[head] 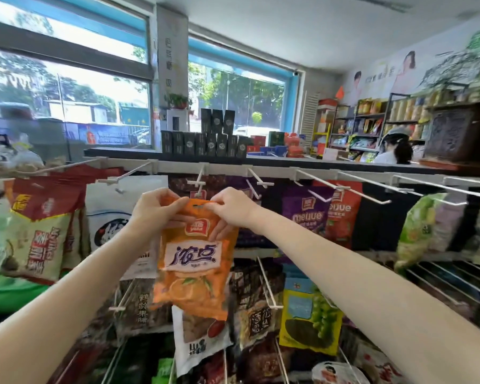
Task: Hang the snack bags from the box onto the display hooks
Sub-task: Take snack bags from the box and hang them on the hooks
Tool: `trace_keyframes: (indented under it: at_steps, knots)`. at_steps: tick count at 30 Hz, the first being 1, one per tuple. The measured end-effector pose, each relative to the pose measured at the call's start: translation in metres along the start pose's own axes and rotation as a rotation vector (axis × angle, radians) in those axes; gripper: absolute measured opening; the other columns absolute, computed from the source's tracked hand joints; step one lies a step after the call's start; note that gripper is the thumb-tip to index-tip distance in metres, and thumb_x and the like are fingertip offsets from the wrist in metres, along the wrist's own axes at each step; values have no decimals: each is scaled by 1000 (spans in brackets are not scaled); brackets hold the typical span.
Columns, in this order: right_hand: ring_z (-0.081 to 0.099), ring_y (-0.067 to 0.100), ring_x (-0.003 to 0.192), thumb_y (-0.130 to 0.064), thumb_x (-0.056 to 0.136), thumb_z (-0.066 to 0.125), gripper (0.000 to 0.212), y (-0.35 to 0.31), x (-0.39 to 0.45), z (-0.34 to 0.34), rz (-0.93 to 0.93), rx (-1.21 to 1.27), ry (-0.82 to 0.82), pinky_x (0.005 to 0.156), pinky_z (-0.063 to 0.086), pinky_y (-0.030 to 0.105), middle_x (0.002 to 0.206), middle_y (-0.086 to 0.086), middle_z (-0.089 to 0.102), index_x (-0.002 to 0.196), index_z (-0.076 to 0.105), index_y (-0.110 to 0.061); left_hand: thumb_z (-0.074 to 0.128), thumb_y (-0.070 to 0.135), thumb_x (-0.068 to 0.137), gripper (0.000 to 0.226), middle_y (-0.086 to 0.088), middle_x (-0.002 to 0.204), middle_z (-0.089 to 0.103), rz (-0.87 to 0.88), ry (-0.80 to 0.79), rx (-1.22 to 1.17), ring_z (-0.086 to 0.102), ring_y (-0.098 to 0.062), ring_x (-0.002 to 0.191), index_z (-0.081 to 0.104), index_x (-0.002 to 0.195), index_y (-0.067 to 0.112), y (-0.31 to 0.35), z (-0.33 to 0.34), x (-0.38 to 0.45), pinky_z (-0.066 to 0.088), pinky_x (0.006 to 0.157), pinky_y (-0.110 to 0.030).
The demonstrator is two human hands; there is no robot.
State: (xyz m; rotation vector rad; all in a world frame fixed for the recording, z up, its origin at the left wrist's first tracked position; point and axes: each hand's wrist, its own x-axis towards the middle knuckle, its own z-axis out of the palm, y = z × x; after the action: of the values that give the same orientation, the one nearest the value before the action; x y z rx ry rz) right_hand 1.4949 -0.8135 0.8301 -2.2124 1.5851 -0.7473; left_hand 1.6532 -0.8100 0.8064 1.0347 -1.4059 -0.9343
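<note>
I hold an orange snack bag (193, 261) up in front of the display rack. My left hand (157, 210) pinches its top left corner. At the top right corner my right hand (232, 207) pinches the edge beside the hang hole. The bag's top edge sits just under the tip of a white display hook (198, 180), which points toward me with a dark red bag behind it. The box is out of view.
A row of white hooks (352, 185) runs left and right along the rail, bearing red, white, purple and green bags. More hooks and bags hang on the lower row (269, 286). Dark boxes (205, 142) stand on the ledge above. A person (394, 146) sits at far right.
</note>
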Motion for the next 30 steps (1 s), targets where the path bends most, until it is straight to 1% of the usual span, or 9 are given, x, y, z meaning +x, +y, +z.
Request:
trace_keyframes:
  at_steps: [4,6,10,15,22,24,26,28,30]
  knots:
    - [71,35,72,-18,99,40,33,-10,15,3,-25,52,57,64,56,37,89,24,69,97,61,7,59,12,88,11,-3,59,68,77,60,13,65,-6,46,53,82,6,8,-5,11,52,44,-15]
    - [69,38,78,-20,99,39,34,-9,20,1,-15,10,89,69,54,40,90,23,68,97,61,6,59,12,88,11,-9,68,67,77,49,17,65,-6,46,52,81,8,9,-3,19,53,45,-16]
    - [64,37,96,-20,99,39,27,-15,26,-8,39,-72,10,62,49,26,106,21,67,94,59,-3,60,15,87,10,-12,74,66,60,15,76,66,-6,49,53,81,11,3,-2,31,54,46,-16]
    - [66,33,99,-22,101,39,30,-26,23,-19,186,-9,-174,91,52,41,111,21,66,110,56,1,58,17,89,10,-10,75,68,84,-22,147,67,-8,52,52,82,13,-5,-6,35,55,48,-18]
    - [72,30,75,-27,100,39,31,-11,35,6,210,-58,1,69,60,34,99,20,68,98,59,-4,51,15,94,2,-10,92,69,189,58,384,67,-10,66,51,95,13,-20,-1,38,52,56,-21]
    - [68,34,89,-29,101,37,35,-3,42,10,166,-157,83,79,55,39,105,20,66,96,61,-4,48,9,93,31,-13,120,59,237,0,606,61,-19,93,43,123,14,-21,1,38,49,72,-26]
    - [58,36,108,-27,101,34,36,6,51,16,143,-252,129,90,47,40,118,20,60,115,57,-3,47,8,92,60,-12,152,22,285,-68,758,45,-27,123,19,144,17,-27,5,32,45,89,-35]
    - [45,37,125,-18,99,37,40,12,55,25,111,-241,138,102,40,43,141,20,40,137,38,-5,45,9,93,70,-8,157,-8,362,-58,838,44,-33,125,4,149,21,-40,8,25,47,86,-36]
    - [32,36,136,-6,96,40,56,19,49,39,38,-222,193,107,36,45,156,12,10,147,18,-11,44,10,93,70,-7,157,-11,405,-65,910,51,-32,118,3,149,22,-61,10,18,47,80,-33]
